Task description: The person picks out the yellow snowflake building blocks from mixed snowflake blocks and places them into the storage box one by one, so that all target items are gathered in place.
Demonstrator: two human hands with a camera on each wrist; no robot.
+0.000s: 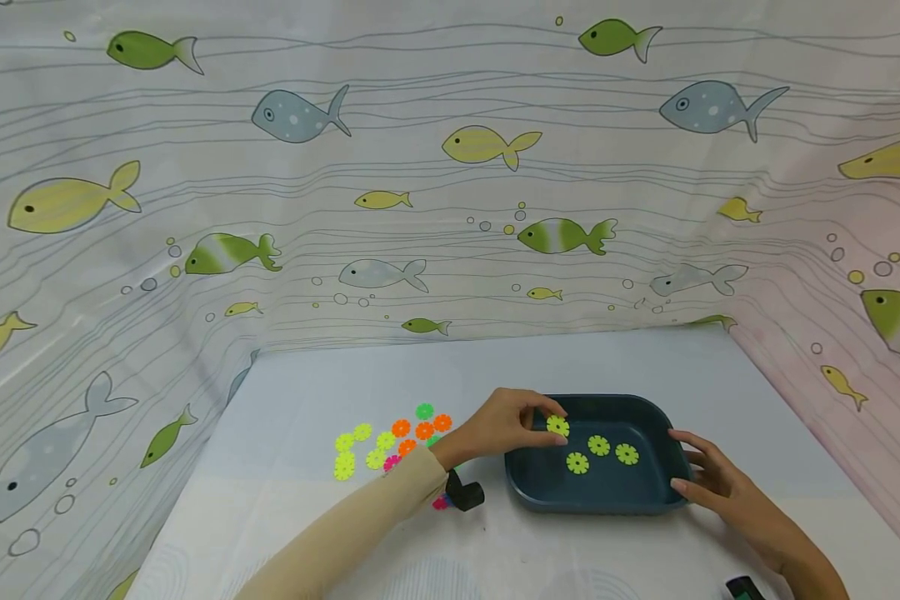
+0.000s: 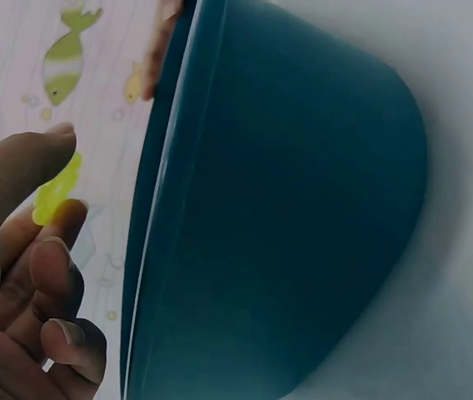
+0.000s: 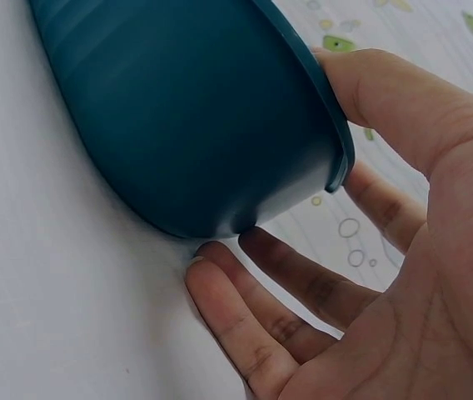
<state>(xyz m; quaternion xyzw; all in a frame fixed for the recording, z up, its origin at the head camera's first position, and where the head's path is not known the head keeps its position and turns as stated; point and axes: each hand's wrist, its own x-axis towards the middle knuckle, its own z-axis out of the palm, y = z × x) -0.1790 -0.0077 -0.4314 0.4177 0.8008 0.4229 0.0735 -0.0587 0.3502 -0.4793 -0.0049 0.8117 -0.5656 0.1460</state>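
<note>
Over the left part of a dark blue-green plastic tray (image 1: 521, 487), my left hand (image 1: 498, 425) pinches a yellow notched disc (image 1: 558, 426) between thumb and fingertips. The left wrist view shows the same yellow disc (image 2: 55, 193) above the level of the tray's rim. Three more yellow discs (image 1: 598, 446) lie flat on the tray's floor. At the tray's right end, my right hand (image 1: 720, 483) grips the rim and outer wall. In the right wrist view the thumb (image 3: 386, 87) is at the rim, with lower fingers (image 3: 236, 312) against the wall near the table.
Left of the tray, loose discs are scattered on the white table: yellow (image 1: 343, 462), orange (image 1: 424, 431), green (image 1: 424, 412) and pink ones, some hidden behind the left forearm. A black strap piece (image 1: 465, 493) shows below the left wrist. Fish-patterned cloth (image 1: 450, 242) surrounds the table.
</note>
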